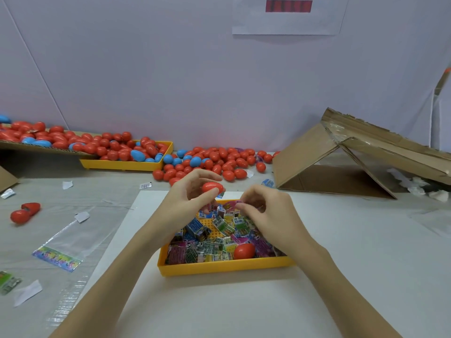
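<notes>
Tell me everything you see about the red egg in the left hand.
The egg is smooth, glossy red plastic; fingers hide part of it, and no open seam shows. It lies roughly level, held in the air above the far end of the yellow tray. The left hand grips it between thumb and curled fingers. The right hand, pinching a packet, is close but apart.

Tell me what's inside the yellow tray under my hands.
The yellow tray holds many small printed packets and one red egg near its front rim. The left hand and right hand hide its far end.
</notes>
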Available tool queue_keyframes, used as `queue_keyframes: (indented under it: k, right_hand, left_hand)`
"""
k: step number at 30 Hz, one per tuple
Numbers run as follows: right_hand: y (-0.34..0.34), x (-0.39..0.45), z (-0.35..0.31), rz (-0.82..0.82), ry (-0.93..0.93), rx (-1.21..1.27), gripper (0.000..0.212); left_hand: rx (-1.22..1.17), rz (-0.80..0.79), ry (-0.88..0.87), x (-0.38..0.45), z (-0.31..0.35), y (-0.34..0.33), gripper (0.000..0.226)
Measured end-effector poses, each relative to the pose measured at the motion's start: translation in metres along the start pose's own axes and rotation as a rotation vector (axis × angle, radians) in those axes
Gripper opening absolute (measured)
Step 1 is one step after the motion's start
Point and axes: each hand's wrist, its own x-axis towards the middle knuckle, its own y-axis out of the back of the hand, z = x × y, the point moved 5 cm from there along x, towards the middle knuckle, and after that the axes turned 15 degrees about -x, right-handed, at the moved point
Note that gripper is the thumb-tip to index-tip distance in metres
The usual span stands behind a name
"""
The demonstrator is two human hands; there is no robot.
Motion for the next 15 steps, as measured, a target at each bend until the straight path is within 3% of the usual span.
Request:
queue_keyframes:
  k: [3, 6, 8, 11, 15]
  right_hand:
    - [0.007, 0.001, 0.003, -0.015, 0.02, 0.083, 0.005]
    - [0.007, 0.002, 0.001, -0.057, 0.071, 0.09, 0.003]
    - [0.007, 0.001, 0.0, -0.082, 0.089, 0.137, 0.002]
    - [0.006, 0.0, -0.002, -0.095, 0.084, 0.198, 0.006]
    - [0.004, 0.001, 0.001, -0.08, -0.042, 0.378, 0.015]
  left_hand:
    - [-0.084, -0.037, 0.061, -0.001, -0.003, -0.007, 0.02]
    - [0.294, -0.085, -0.105, -0.004, -0.001, -0.013, 0.025]
    - [0.411, -0.115, -0.186, -0.007, 0.001, -0.017, 0.026]
    - [0.376, -0.153, -0.189, -0.006, 0.001, -0.021, 0.017]
    - [0.204, -0.074, -0.174, -0.005, 0.003, -0.019, 0.008]
